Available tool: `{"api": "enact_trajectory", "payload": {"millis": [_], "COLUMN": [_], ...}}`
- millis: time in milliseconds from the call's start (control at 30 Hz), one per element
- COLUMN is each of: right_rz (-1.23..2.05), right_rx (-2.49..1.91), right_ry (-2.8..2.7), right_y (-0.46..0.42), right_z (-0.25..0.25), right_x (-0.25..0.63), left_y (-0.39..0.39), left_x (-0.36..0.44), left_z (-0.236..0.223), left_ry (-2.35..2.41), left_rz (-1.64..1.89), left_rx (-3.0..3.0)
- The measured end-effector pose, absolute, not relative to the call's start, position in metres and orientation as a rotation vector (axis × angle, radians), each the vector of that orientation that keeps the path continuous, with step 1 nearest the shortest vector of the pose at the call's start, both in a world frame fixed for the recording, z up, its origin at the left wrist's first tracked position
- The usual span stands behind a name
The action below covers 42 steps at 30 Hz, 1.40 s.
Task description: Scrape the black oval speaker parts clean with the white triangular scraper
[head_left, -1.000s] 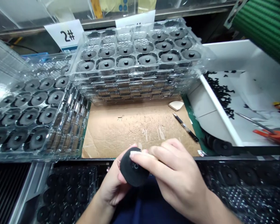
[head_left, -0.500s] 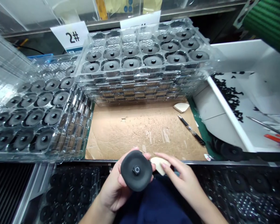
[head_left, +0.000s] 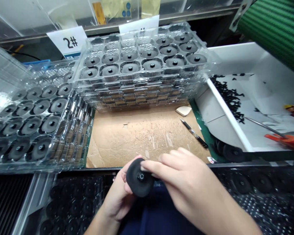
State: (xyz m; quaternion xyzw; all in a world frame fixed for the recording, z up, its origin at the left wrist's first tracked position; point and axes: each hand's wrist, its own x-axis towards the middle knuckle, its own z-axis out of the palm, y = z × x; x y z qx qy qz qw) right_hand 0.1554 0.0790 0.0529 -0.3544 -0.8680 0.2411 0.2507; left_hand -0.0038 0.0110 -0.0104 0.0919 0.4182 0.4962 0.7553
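Observation:
My left hand (head_left: pixel 116 197), low in the middle, grips a black round part (head_left: pixel 136 186) by its edge. The part is a shallow disc with a short stub at its centre, and its face is tilted toward me. Over its right side reaches my right hand (head_left: pixel 186 182), fingers closed together, fingertips on the disc's face near the stub. A pale bit under those fingertips appears to be the cream sponge wedge; the hand hides most of it. A second cream wedge (head_left: pixel 183 111) lies on the cardboard (head_left: pixel 137 137) behind the hands, beside a black pen (head_left: pixel 194 133).
Stacked clear trays (head_left: pixel 134 76) of similar discs stand at the back, with another stack (head_left: pixel 63 130) at left. A white bin (head_left: pixel 229 114) on the right contains small black pieces and an orange-handled tool (head_left: pixel 281 140). Green ribbed material (head_left: pixel 274 29) hangs at upper right.
My right hand has moved left and up from beside the disc onto its face, covering the cream wedge. The disc has turned to a steeper tilt in my left hand.

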Motion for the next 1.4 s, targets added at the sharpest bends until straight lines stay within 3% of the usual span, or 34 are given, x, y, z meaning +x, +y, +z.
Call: {"api": "enact_trajectory", "payload": {"millis": [100, 233, 400, 467, 600, 700, 867, 1033, 1200, 1300, 1400], "right_rz": [0.582, 0.626, 1.344, 1.413, 1.322, 1.092, 0.664, 0.897, 0.653, 0.832, 0.865], "right_rx": [-0.852, -1.010, -1.033, -1.160, -1.371, -1.385, -1.067, -0.876, -0.902, -0.779, -0.955], "right_ry": [-2.164, -2.018, -1.712, -1.506, -1.309, -1.388, -1.867, -2.218, -2.098, -2.202, -2.267], "right_y": [0.068, 0.045, 0.039, 0.041, 0.041, 0.040, 0.047, 0.059, 0.061, 0.057, 0.056], "right_z": [0.049, 0.040, 0.024, 0.013, 0.002, 0.022, 0.057, 0.052, 0.050, 0.053, 0.056], "right_x": [0.146, 0.145, 0.166, 0.176, 0.194, 0.193, 0.161, 0.139, 0.131, 0.143, 0.160], "left_y": [0.018, 0.022, 0.023, 0.025, 0.027, 0.026, 0.022, 0.020, 0.022, 0.023, 0.024], "left_x": [0.000, 0.001, 0.006, 0.009, 0.011, 0.013, 0.016, 0.009, 0.011, 0.007, 0.003], "left_z": [0.001, 0.011, 0.012, 0.014, 0.017, 0.015, 0.010, 0.004, 0.004, 0.004, 0.002], "left_ry": [0.869, 0.875, 0.843, 0.822, 0.796, 0.795, 0.800, 0.883, 0.842, 0.756, 0.728], "left_rz": [1.091, 1.193, 1.274, 1.297, 1.274, 1.245, 1.232, 1.217, 1.141, 1.157, 1.160], "left_rx": [0.255, 0.269, 0.191, 0.180, 0.151, 0.138, 0.217, 0.188, 0.150, 0.135, 0.128]}}
